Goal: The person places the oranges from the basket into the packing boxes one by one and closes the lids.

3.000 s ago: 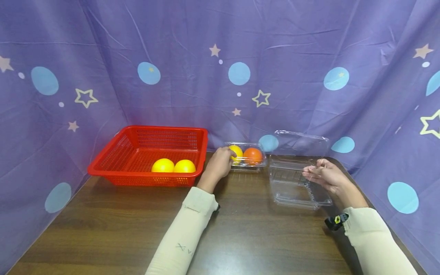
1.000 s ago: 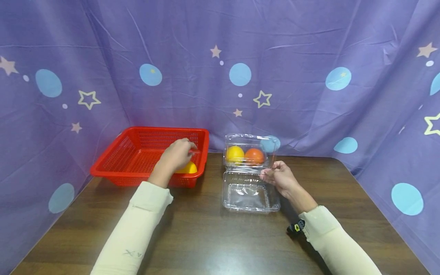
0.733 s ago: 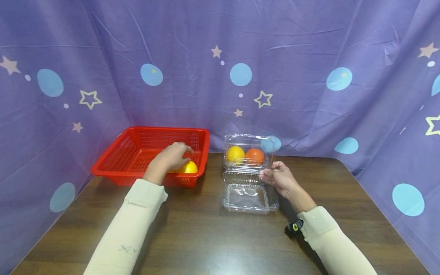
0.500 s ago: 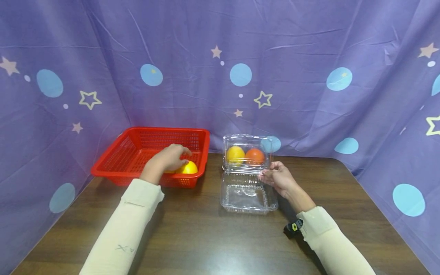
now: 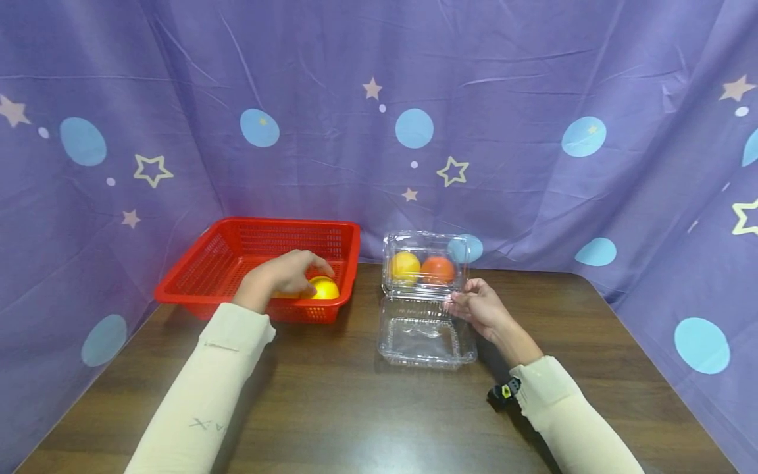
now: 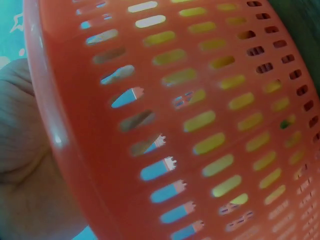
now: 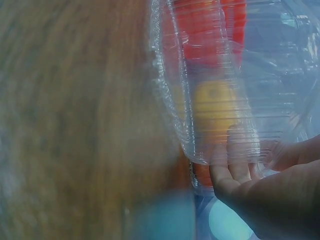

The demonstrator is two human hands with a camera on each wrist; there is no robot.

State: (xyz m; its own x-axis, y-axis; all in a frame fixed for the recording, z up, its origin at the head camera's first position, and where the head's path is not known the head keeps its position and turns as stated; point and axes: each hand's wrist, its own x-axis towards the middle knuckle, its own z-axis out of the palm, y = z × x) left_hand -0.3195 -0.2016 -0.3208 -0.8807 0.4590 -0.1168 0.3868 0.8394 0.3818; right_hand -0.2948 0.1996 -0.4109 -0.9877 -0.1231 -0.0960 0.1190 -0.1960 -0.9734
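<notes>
My left hand [image 5: 287, 271] reaches into the red plastic basket [image 5: 257, 227], fingers spread above a round yellow fruit [image 5: 327, 289] and thumb at its left side. More yellow shows under the palm. In the left wrist view the basket wall [image 6: 100, 145] covers most of the hand [image 6: 30, 165], and yellow shows through its slots. My right hand [image 5: 481, 308] pinches the right side of an open clear plastic clamshell [image 5: 423, 359], near its hinge. The clamshell's lid stands raised. In the right wrist view the fingers [image 7: 227, 172] lie against its wall.
Behind the raised lid, a smaller clear container [image 5: 423, 288] holds a yellow fruit [image 5: 405, 268] and an orange-red one [image 5: 438, 270]. All stand on a brown wooden table [image 5: 355, 408]. A purple patterned curtain [image 5: 331, 164] hangs at the back and sides.
The left hand has left the smaller container and gone left into the basket, down to the yellow fruit. The right hand has carried the open clamshell left, in front of the smaller container.
</notes>
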